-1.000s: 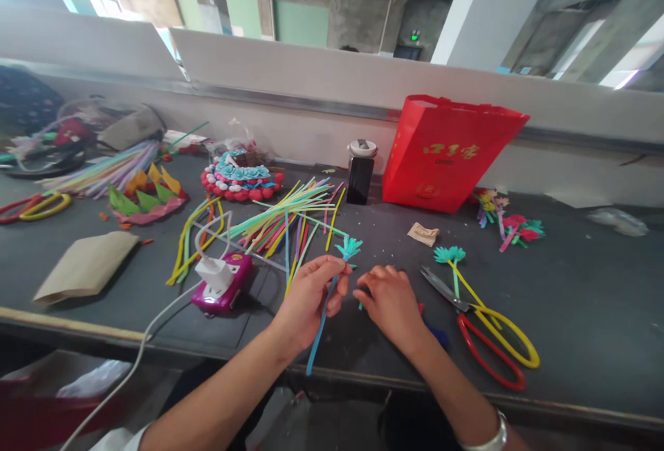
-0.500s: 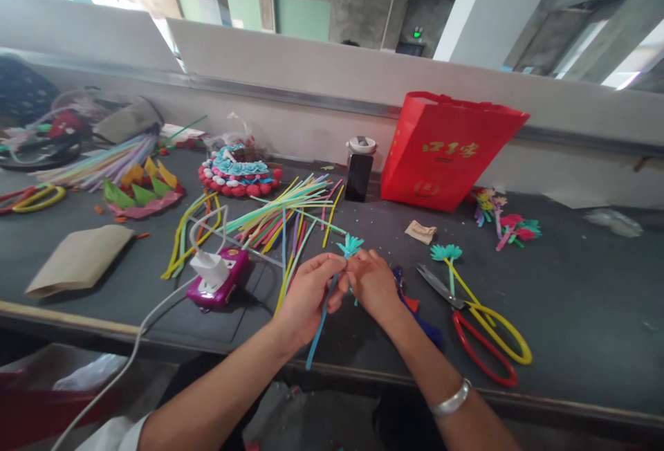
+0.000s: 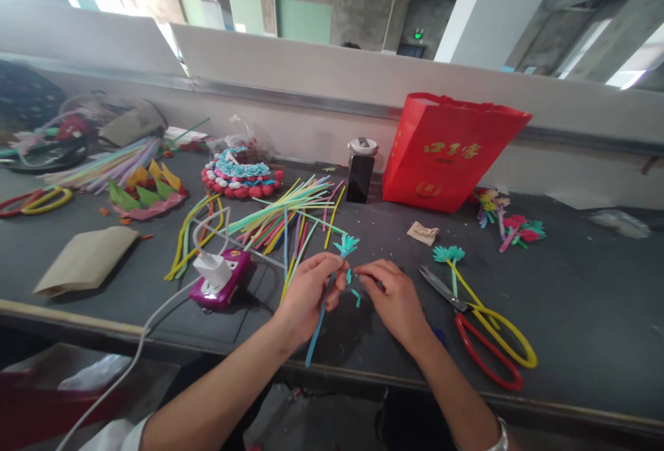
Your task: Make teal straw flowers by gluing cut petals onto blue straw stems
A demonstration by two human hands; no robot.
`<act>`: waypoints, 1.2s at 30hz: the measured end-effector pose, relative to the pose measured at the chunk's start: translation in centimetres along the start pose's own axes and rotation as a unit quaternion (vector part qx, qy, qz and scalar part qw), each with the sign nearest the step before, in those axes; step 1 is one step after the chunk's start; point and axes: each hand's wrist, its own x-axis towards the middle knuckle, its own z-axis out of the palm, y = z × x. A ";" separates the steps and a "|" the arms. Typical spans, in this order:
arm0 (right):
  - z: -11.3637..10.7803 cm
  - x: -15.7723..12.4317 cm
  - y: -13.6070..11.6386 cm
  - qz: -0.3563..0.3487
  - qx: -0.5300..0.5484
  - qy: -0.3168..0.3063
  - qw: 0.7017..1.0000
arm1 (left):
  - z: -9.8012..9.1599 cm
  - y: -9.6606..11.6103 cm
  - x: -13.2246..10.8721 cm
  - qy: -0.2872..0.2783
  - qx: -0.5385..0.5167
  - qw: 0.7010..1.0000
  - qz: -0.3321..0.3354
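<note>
A turquoise pipe-cleaner flower (image 3: pixel 347 244) is pinched upright between the thumb and fingers of my left hand (image 3: pixel 310 292). Its blue pipe-cleaner stem (image 3: pixel 317 333) runs down past the palm toward the table's front edge. Just right of it, my right hand (image 3: pixel 393 297) is closed, thumb and fingertips together; I cannot make out what, if anything, is between them. Small turquoise pieces (image 3: pixel 356 297) show between the two hands. Beyond my right hand lie scissors (image 3: pixel 459 304) with one red and one yellow handle, beside another turquoise flower (image 3: pixel 449 253) on a stem.
Loose pipe cleaners (image 3: pixel 290 210) lie in a heap ahead. A purple power adapter (image 3: pixel 220 285) with a white plug sits left. At the back stand a phone (image 3: pixel 360 178), a red bag (image 3: pixel 451 153) and a beaded floral piece (image 3: pixel 241 176). Finished flowers (image 3: pixel 519 229) lie right.
My right hand has moved away from the flower, to the right and slightly down. Turquoise pieces now show in the gap. My left hand still holds the flower in nearly the same place.
</note>
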 end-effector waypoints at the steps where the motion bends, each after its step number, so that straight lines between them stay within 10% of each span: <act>1: -0.4 -0.1 -0.2 -0.005 0.014 0.014 1.000 | 0.0 0.0 0.0 0.000 0.000 1.000 -0.001; 12: -2.9 -0.9 -2.8 0.008 0.081 0.168 0.982 | 0.2 -0.9 0.0 -0.029 -0.015 0.998 -0.048; 36: -2.4 -0.8 -3.1 0.037 0.105 0.187 0.976 | 1.0 -1.2 -0.6 -0.044 -0.017 0.995 -0.082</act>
